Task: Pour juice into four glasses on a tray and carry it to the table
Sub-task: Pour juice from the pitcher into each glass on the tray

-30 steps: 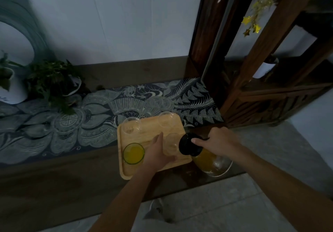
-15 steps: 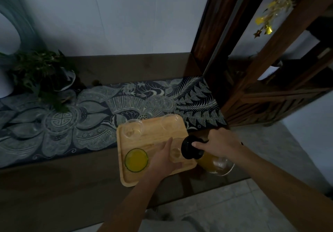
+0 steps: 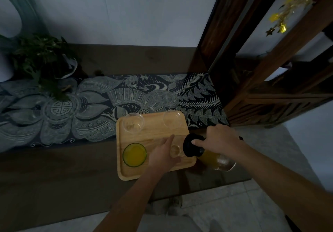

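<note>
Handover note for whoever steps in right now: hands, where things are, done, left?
Left hand: wrapped around the near-right clear glass on the light wooden tray, steadying it.
Right hand: gripping the black-lidded glass jug of orange juice, tipped toward that glass at the tray's right edge.
Done: near-left glass is full of juice.
Left: the held glass shows little or no juice; the two far glasses look empty. Then carry the tray to the table.
</note>
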The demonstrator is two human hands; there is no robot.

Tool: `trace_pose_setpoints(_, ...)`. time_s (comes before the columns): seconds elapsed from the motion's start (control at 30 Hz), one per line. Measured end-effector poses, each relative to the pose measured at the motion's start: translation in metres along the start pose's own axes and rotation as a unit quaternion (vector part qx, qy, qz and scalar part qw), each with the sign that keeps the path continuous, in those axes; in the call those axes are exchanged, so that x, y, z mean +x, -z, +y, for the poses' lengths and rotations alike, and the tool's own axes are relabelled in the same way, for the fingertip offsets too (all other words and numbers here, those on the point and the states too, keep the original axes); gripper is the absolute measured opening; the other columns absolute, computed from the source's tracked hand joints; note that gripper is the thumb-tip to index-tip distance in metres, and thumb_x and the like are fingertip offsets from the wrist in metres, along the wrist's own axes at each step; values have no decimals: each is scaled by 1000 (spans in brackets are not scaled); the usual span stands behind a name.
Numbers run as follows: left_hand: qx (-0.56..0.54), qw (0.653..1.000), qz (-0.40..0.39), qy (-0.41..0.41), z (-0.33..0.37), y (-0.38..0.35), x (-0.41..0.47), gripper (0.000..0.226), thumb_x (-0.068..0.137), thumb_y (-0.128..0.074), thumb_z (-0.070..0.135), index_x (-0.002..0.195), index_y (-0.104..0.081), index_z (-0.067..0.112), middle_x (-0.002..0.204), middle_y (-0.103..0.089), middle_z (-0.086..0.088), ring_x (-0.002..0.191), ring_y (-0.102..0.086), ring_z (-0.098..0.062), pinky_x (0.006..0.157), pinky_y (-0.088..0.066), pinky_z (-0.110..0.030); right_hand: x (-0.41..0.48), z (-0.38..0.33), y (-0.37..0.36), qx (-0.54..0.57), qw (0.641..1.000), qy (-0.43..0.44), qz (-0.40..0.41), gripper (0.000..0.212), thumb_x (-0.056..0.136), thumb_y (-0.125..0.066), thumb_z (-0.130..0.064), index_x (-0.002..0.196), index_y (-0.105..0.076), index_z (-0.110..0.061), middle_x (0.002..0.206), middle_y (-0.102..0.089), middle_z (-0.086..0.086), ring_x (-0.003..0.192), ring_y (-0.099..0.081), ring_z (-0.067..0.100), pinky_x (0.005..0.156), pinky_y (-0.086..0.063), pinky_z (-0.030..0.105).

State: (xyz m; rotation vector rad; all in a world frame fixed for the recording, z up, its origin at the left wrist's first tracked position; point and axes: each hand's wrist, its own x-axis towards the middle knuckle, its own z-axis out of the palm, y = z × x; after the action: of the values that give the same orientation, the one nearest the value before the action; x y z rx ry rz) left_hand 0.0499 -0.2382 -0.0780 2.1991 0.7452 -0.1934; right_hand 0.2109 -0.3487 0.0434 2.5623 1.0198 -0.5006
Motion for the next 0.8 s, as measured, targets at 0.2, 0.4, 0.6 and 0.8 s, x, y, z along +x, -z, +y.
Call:
trace_pose_setpoints(0.2,22,1000,14,3,-1,0,-2,98,77,-79,48,156,-22,35,157,-40,4,132,-52,-25,95,-53,-42,3,-4,7,-29,999,12,-11,65,81,-48,-85,75,-43,-20,76,-47,-1,78,-53,23,64,-43,33)
trace_pose_setpoints(0.4,17,1000,21,7,2,1,-1,97,76,-79,48,155,-25,37,156,-42,6,130,-54,-25,93,-54,-42,6,-12,15,-69,997,28,-19,67,84,-47,-83,87,-54,-17,83,-52,2,80,-58,24,65,-49,34)
trace_pose_setpoints(0.6,15,1000,21,4,2,2,-1,96,76,-80,47,155,-27,35,155,-43,4,131,-54,-27,97,-52,-43,7,-19,19,-87,995,33,-26,70,87,-48,-79,112,-64,-16,94,-53,4,96,-63,26,68,-47,34)
trace_pose_setpoints(0.8,9,999,34,2,-2,2,0,96,74,-81,48,154,-30,36,152,-47,5,126,-57,-26,93,-54,-43,9,-25,22,-92,995,34,-23,71,86,-49,-79,115,-64,-17,94,-53,4,99,-63,27,70,-49,35)
